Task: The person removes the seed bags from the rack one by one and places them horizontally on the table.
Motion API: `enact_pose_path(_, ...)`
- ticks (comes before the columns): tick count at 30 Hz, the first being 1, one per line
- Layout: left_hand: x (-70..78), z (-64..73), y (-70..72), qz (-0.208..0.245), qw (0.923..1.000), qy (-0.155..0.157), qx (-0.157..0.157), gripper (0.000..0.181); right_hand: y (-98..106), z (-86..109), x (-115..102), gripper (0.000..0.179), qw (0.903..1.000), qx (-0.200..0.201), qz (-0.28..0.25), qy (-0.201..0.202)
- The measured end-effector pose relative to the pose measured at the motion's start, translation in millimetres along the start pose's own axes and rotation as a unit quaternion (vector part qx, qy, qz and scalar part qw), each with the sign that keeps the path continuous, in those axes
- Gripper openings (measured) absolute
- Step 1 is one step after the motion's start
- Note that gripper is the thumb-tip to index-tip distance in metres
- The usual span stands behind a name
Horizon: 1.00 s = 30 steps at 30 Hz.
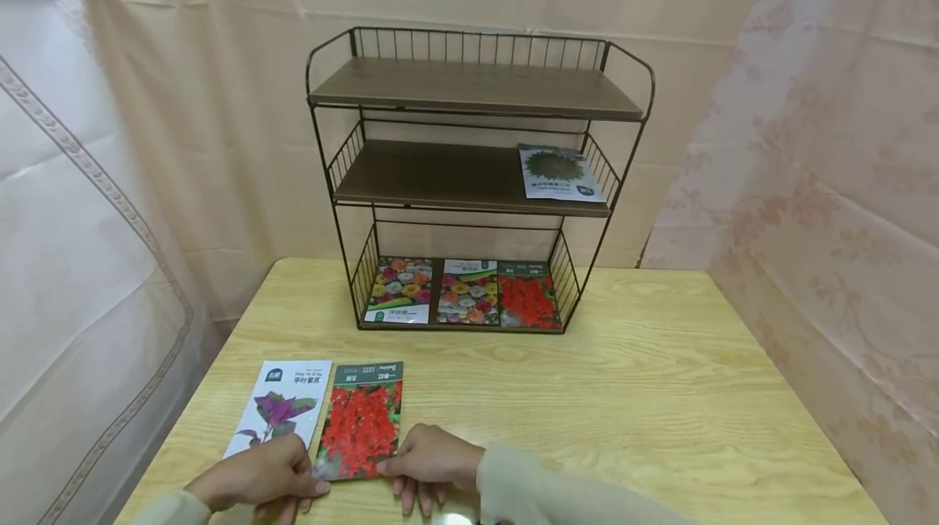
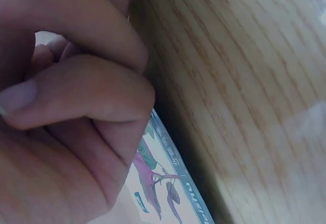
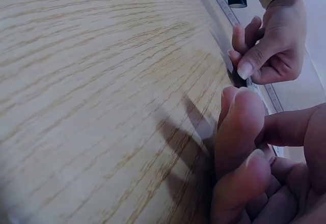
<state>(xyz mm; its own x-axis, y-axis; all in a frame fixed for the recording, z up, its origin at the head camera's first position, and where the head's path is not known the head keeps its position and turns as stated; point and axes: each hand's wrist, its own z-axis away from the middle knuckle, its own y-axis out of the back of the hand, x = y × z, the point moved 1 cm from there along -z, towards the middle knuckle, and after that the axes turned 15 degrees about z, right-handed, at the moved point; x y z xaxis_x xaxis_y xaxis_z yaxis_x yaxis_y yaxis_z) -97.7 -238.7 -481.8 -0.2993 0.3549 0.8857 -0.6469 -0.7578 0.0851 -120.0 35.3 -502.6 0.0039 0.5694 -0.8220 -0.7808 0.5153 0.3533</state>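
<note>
A seed packet with red flowers [image 1: 361, 423] lies on the near left part of the table. My left hand [image 1: 264, 472] pinches its near left corner with thumb and curled fingers. At the near right corner, my right hand [image 1: 436, 460] grips the same packet, thumb on its face and other fingers beyond the edge. Just left of it lies a white seed packet with a purple plant [image 1: 282, 403], partly hidden by the left hand. The left wrist view shows that white packet [image 2: 168, 183] beneath the curled fingers.
A three-tier wire rack [image 1: 477, 203] stands at the back of the table [image 1: 623, 411]. Its bottom tier holds two packets with mixed flowers [image 1: 400, 290] and a red-flowered packet [image 1: 526, 298]. A packet with a round green plant [image 1: 557, 170] lies on the middle tier's right.
</note>
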Motion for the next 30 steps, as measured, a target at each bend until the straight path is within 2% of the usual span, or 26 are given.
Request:
enact_pose_path(4,0.2,1.0,0.1,-0.005,0.9999,0.009,0.009,0.036,0,0.7,-2,0.047,1.0000,-0.007,0.001,0.002)
enact_pose_path(9,-1.8,4.3,0.9,0.010,0.9997,0.018,0.012,0.036,-2,1.6,-3,0.047,1.0000,-0.008,-0.004,-0.002)
enact_pose_path(16,-2.9,8.5,0.7,0.002,0.9998,-0.009,0.015,0.036,-3,1.4,-6,0.047,0.9999,-0.009,0.002,-0.003)
enact_pose_path(21,-0.2,11.4,0.2,-0.004,0.9994,0.012,0.031,0.037,-2,0.3,-7,0.047,1.0000,-0.007,0.007,-0.002)
enact_pose_path(24,0.4,11.8,1.1,0.006,0.9995,0.017,0.026,0.040,-3,-0.5,-6,0.049,0.9999,-0.008,0.008,-0.003)
enact_pose_path(30,0.0,9.7,-0.1,0.037,0.9993,-0.004,-0.009,0.047,-5,-1.2,-5,0.055,0.9997,-0.019,0.016,-0.008)
